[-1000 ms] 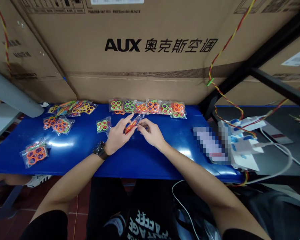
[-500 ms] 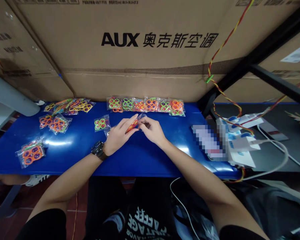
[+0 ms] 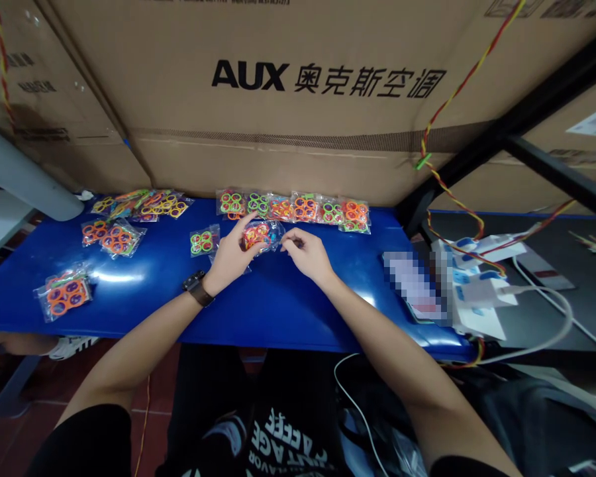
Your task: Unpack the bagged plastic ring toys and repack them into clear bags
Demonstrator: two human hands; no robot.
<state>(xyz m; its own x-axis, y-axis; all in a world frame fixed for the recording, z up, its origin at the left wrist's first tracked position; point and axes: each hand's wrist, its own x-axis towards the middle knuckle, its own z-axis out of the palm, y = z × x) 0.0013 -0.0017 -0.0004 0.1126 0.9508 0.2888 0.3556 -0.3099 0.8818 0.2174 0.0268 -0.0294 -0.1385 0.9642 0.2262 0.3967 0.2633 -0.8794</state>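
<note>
Over the middle of the blue table, my left hand (image 3: 233, 255) grips a clear plastic bag (image 3: 262, 234) of red, yellow and blue pieces between thumb and fingers. My right hand (image 3: 305, 252) is at the bag's right end, its thumb and fingertips pinched together on the bag's edge. A bag of green rings (image 3: 202, 242) lies just left of my left hand. Behind the hands, a row of bagged colourful rings (image 3: 305, 209) lines the back of the table.
More bagged rings lie on the left: a yellow pile (image 3: 161, 204), orange ones (image 3: 119, 238) and another bag (image 3: 65, 296) near the front edge. A blurred phone (image 3: 414, 285) and white power adapters (image 3: 479, 291) are at right. A large cardboard box (image 3: 278, 126) stands behind.
The held bag has turned so that its colourful contents show more broadly between my hands. The fingers of my left hand have opened wider around it. The view has shifted slightly.
</note>
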